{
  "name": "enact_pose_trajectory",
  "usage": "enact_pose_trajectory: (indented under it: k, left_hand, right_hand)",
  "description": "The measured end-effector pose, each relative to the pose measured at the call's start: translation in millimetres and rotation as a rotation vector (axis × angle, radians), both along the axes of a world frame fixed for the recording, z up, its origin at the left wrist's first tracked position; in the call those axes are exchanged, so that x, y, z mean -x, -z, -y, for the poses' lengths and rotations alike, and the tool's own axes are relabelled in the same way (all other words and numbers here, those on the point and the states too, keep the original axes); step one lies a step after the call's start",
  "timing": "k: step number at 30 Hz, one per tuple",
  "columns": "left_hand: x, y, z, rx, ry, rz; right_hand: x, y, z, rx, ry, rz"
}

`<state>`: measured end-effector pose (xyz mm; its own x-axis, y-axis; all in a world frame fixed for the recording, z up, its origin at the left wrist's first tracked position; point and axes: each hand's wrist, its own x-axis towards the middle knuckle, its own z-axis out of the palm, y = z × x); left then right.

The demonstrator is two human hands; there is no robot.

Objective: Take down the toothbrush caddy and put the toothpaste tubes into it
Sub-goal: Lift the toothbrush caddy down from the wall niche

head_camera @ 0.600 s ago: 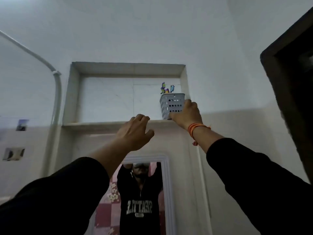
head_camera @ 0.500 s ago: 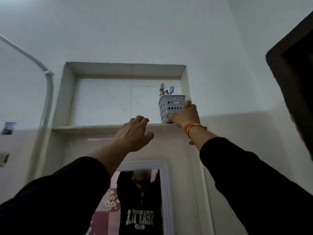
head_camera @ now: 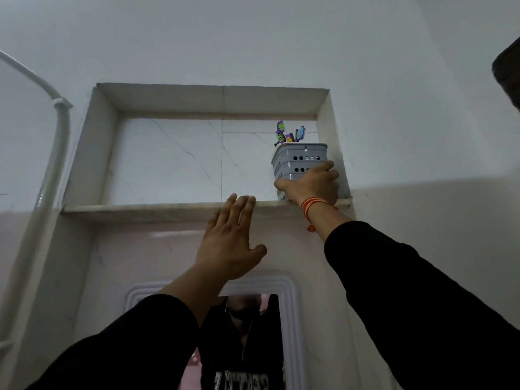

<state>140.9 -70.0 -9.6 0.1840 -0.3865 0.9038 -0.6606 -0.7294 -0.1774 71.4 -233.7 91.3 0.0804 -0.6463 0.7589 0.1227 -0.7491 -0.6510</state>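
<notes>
While our right hand (head_camera: 312,184) wraps around the gray caddy (head_camera: 298,161) on the shelf (head_camera: 140,211), our left hand (head_camera: 229,237) stays flat and open, beside it.

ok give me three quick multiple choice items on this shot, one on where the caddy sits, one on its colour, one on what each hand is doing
1. Where is the toothbrush caddy?
A. left end of the wall niche
B. right end of the wall niche
C. on the floor

2. What colour is the caddy?
A. grey
B. red
C. yellow

3. What are the hands doing?
A. both grip the caddy
B. right hand grips the caddy, left hand is open at the ledge
C. both hang at the sides

Answers:
1 B, it stands by the right wall of the niche.
2 A, its perforated walls are grey.
3 B, the right hand wraps its lower part, while the left hand is spread flat below the ledge, fingertips at its edge.
</notes>
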Motion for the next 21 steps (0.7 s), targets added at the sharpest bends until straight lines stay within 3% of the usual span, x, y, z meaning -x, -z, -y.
enact_pose_trajectory:
  k: [6, 12, 21]
  left_hand:
    - [6, -6, -4, -0.049, 0.041, -0.082]
    - [32, -5, -30, -0.074, 0.218, -0.254]
    - [50, 120, -64, 0.019, 0.417, -0.438]
  right_hand:
    - [44, 3, -18, 0.035, -0.082, 0.072]
    - [98, 32, -42, 0.027, -0.274, 0.057]
    - [115, 205, -62, -0.077, -0.629, -0.098]
